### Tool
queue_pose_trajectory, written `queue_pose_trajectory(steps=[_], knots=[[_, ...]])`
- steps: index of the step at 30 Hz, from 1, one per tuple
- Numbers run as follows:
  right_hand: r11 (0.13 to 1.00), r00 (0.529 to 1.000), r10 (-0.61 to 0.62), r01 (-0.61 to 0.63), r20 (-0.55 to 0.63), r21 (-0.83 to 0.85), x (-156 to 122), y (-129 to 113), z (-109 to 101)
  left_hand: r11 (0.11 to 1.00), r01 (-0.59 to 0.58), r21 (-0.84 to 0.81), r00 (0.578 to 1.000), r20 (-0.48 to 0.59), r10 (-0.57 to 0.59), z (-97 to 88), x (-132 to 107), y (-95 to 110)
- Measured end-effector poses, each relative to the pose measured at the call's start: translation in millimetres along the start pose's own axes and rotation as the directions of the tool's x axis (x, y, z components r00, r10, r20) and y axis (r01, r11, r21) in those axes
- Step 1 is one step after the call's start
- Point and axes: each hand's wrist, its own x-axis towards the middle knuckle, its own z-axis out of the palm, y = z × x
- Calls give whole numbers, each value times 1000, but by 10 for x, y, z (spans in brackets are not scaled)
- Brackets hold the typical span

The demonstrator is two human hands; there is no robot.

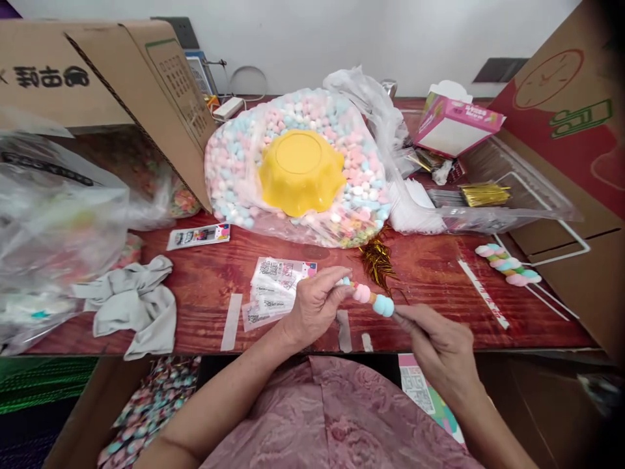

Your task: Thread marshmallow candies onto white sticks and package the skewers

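A marshmallow skewer (362, 294) with pink and blue pieces and an orange-brown piece between them is stretched between my hands, just above the table. My left hand (312, 301) is closed on its left end, and the fingers cover part of it. At the other end, my right hand (446, 342) pinches close beside the blue marshmallow (383, 305); the stick itself is mostly hidden by the fingers. Under my left hand lie several clear printed wrappers (273, 286). Gold tinsel ties (378, 260) lie just behind the skewer.
A big clear bag of pastel marshmallows (229, 169) stands at the back with an upturned yellow bowl (300, 169) on it. Cardboard boxes (161, 85) flank both sides. To the right are a plastic bin (527, 189) and a twisted marshmallow stick (508, 264). A grey cloth (134, 306) lies left.
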Motion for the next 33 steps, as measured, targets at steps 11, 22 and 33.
queue_pose_trajectory(steps=[11,22,33], knots=[[962,988,145,-152,44,228,-139,-33,260,998,16,-67,994,108,-9,-67,-181,116],[931,944,207,-271,256,245,-385,128,247,993,-10,-114,976,217,34,-21,-378,144],[875,904,427,-409,-14,257,-465,-66,360,977,11,213,967,248,-65,-389,-184,171]])
